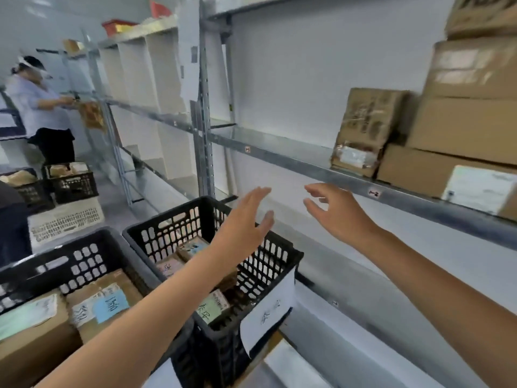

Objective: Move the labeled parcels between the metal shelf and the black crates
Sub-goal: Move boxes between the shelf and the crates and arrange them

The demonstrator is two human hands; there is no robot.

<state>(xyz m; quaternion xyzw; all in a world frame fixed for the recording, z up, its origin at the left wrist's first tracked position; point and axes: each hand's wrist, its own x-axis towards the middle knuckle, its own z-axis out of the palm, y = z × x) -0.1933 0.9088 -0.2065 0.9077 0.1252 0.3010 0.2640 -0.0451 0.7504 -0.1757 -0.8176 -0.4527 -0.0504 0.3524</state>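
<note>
reaching toward the metal shelf (293,161), left hand (243,219) and right hand (335,211) each show a released, empty grip above a black crate (268,264) of parcels (193,247).

We see both of our bare arms stretched forward, the left hand (246,219) and right hand (335,211) open with fingers spread, holding nothing, palms facing each other below the edge of a metal shelf (279,152). Brown cardboard parcels (369,127) with white labels sit on the shelf's right part. Under our left arm stand two black crates (223,247) holding labeled parcels; a white paper sheet (268,306) hangs on the nearer crate's side. Far left, another person (42,107) stands at the shelving.
</note>
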